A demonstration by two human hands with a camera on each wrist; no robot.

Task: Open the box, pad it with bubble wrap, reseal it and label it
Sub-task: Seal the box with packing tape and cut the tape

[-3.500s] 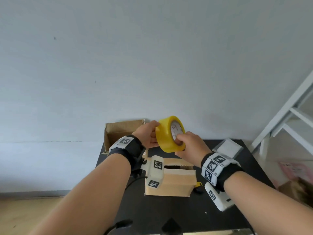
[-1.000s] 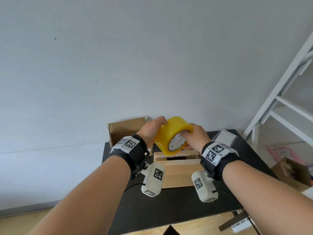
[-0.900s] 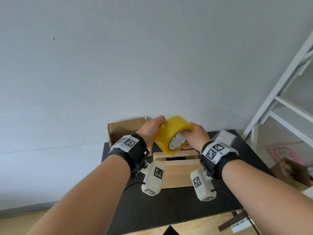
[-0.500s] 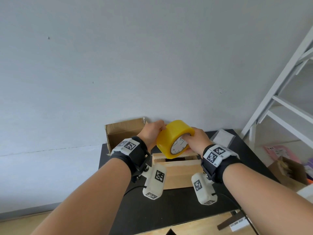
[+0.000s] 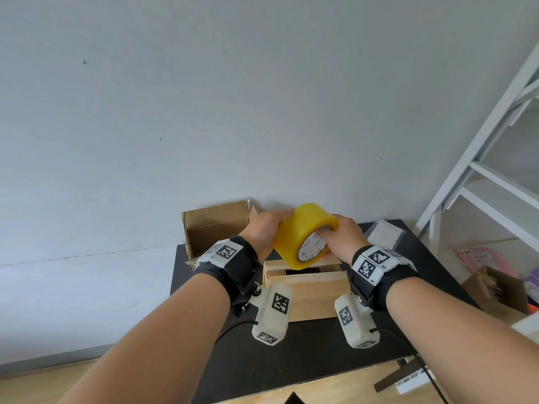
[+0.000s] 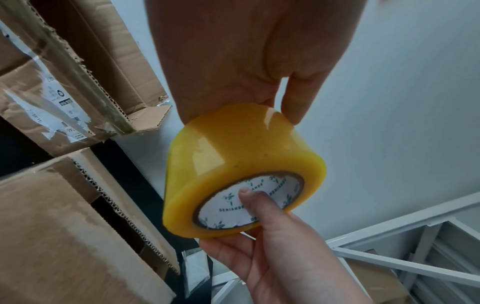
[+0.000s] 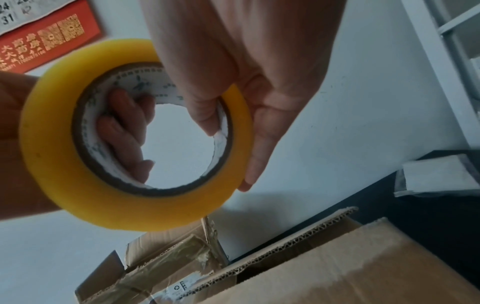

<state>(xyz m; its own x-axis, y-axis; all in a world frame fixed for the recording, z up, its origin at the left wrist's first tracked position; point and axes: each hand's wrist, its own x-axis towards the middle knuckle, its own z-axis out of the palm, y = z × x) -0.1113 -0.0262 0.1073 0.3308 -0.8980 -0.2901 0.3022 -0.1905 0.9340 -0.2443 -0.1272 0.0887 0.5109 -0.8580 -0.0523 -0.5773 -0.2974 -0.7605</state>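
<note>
In the head view, both hands hold a yellow tape roll (image 5: 303, 233) in the air just above the box (image 5: 306, 290). The box stands on the black table (image 5: 306, 360), and its top flaps are folded down with a dark gap between them. So I judge that opening is done and resealing is only beginning: I see no new tape strip across the gap, and no label on the box. Whether bubble wrap is inside, I cannot tell. A second, open carton (image 5: 215, 228) stands behind the box to the left, against the wall.

The left wrist view shows more about the grip. The left hand (image 6: 244, 57) curls over the far side of the roll, and the right hand (image 6: 280, 253) supports it from below with the thumb pressing inside the printed core. The corrugated edges of the box flaps are also clear here.

The right wrist view looks through the core: the left fingers (image 7: 124, 131) are hooked inside it, close together, and the right hand (image 7: 241, 67) pinches the rim. Only here a red printed card (image 7: 49, 35) on the wall appears, high above the box. A free tape end I cannot find in any view.
</note>
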